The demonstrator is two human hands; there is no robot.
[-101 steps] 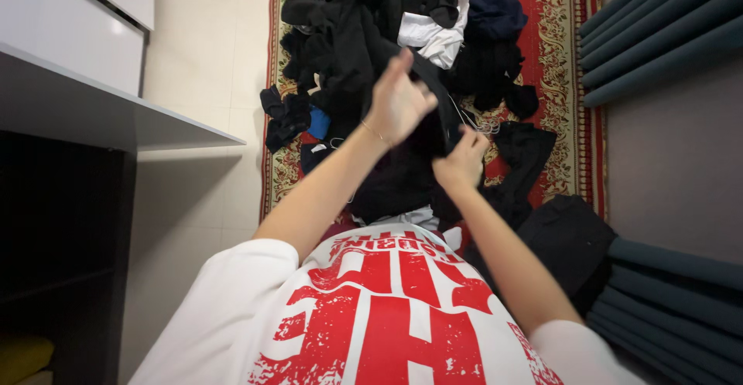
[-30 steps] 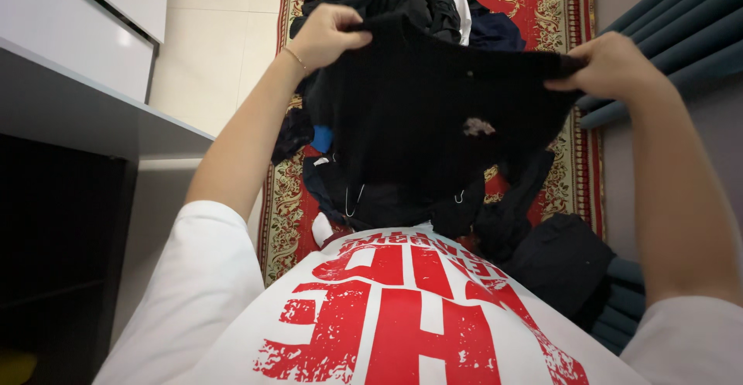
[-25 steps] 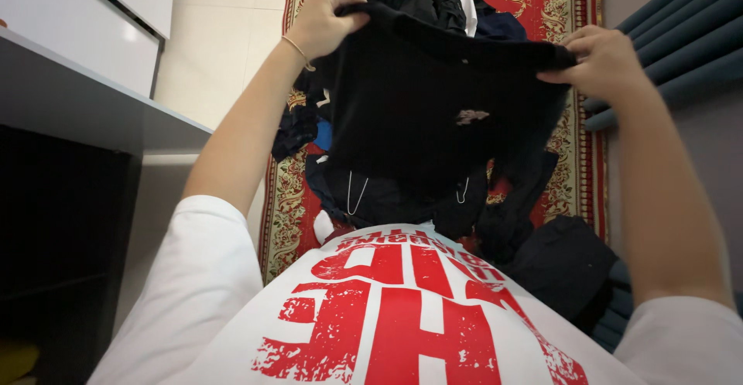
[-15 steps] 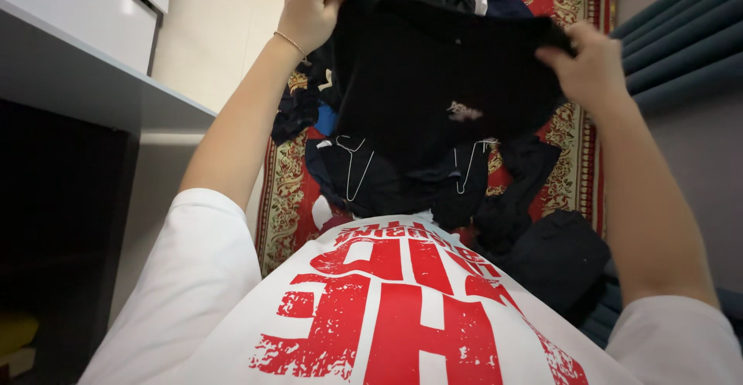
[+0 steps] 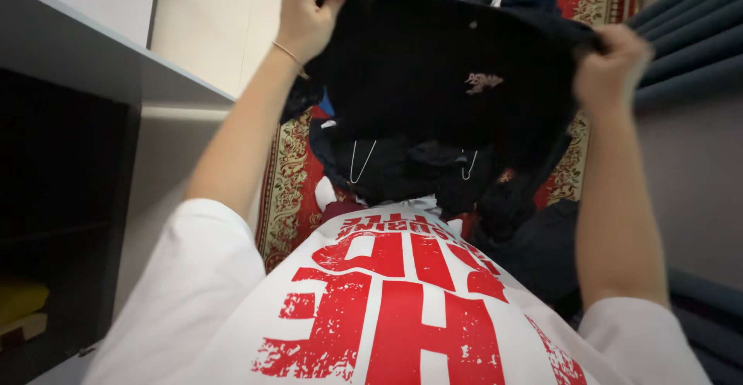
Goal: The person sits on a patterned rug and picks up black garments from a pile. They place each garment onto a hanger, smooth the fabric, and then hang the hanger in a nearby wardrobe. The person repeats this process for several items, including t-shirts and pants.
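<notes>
I've got the black garment (image 5: 433,75) stretched out wide above the red rug (image 5: 290,176), held up in front of my chest. My left hand (image 5: 306,13) is clenched around its top left corner, fingers curled tight into the cloth. My right hand (image 5: 611,64) is fisted on the top right corner, pulling it taut. A small pale mark shows near the middle of the fabric. Below it, on the rug, lies a heap of dark clothes (image 5: 402,168). A white shelf (image 5: 93,52) runs left of the rug.
</notes>
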